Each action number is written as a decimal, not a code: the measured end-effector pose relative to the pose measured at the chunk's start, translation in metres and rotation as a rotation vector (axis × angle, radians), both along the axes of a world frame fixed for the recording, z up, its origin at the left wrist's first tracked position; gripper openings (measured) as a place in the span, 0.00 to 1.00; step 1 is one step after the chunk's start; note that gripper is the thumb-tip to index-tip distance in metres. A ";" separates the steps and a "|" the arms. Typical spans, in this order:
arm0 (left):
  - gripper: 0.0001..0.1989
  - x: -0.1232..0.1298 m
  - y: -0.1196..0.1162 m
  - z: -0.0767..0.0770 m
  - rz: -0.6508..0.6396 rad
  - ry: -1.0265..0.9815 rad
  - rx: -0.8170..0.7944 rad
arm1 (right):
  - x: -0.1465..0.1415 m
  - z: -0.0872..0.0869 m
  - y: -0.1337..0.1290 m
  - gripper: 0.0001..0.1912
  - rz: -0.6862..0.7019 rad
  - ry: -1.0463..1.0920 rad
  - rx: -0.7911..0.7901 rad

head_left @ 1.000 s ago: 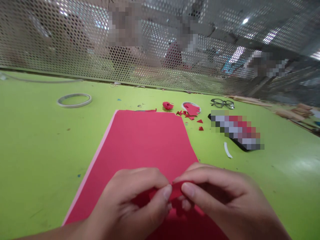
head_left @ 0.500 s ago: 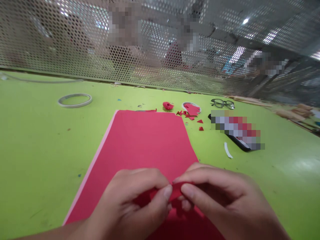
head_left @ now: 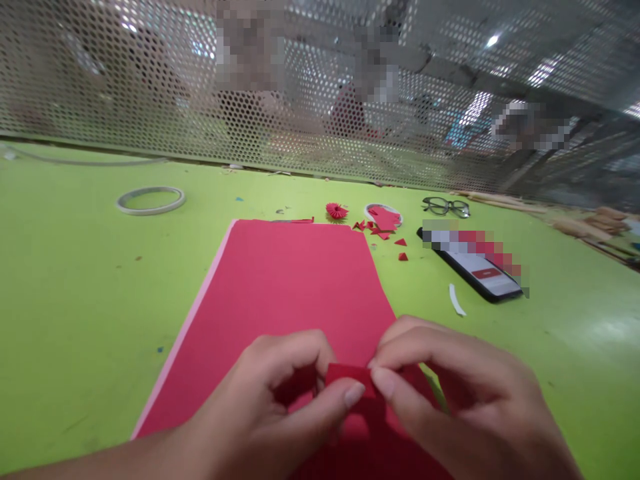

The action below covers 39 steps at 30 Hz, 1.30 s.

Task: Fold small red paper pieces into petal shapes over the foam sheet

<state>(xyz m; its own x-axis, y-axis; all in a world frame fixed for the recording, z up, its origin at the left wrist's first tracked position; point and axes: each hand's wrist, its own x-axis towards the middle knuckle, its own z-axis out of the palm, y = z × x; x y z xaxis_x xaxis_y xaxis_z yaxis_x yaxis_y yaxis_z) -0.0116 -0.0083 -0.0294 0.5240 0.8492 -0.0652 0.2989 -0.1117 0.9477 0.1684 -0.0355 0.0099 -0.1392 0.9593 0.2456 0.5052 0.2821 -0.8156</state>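
A small folded piece of red paper (head_left: 350,375) is held between my two hands, close to me. My left hand (head_left: 285,393) has its thumb pressed along the near face of the piece, with the index finger bent behind it. My right hand (head_left: 450,380) pinches its right end between thumb and index finger. Under both hands lies a stack of red paper sheets (head_left: 300,287), a paler edge showing on its left. Part of the stack's near end is hidden by my hands and in shadow.
Beyond the stack are a pleated red paper rosette (head_left: 337,211), red scraps (head_left: 383,233) and a white ring with red paper (head_left: 384,217). Right stand a phone (head_left: 473,267), glasses (head_left: 445,207) and a white strip (head_left: 456,300). A tape roll (head_left: 150,201) lies left; a perforated panel (head_left: 300,133) borders the table.
The red paper piece has turned so more of its face and top edge show. My left thumb has slid right along it, and my right hand has shifted slightly right.
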 end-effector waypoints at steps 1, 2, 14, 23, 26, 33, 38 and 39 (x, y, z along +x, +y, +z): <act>0.17 0.000 0.001 0.003 -0.024 0.004 0.001 | 0.000 0.000 0.000 0.12 -0.008 0.009 -0.004; 0.18 -0.001 0.001 0.006 -0.050 0.005 -0.001 | 0.000 0.000 0.000 0.12 -0.017 0.015 -0.015; 0.21 -0.004 0.002 0.010 -0.105 -0.029 0.117 | 0.000 0.003 -0.003 0.10 -0.011 0.068 -0.096; 0.20 -0.003 0.003 0.013 -0.137 0.002 0.069 | -0.007 -0.001 -0.005 0.11 -0.016 0.059 -0.092; 0.21 -0.005 0.003 0.016 -0.164 0.030 0.153 | -0.008 -0.002 -0.006 0.11 -0.057 0.062 -0.075; 0.14 0.000 0.001 0.012 -0.113 -0.040 -0.155 | -0.010 -0.001 -0.005 0.10 -0.096 0.095 -0.107; 0.10 0.004 -0.001 0.009 0.012 -0.166 -0.213 | -0.016 -0.005 -0.006 0.08 -0.147 0.228 -0.245; 0.10 0.004 -0.001 0.009 0.032 -0.183 -0.206 | -0.017 -0.006 -0.005 0.08 -0.154 0.249 -0.284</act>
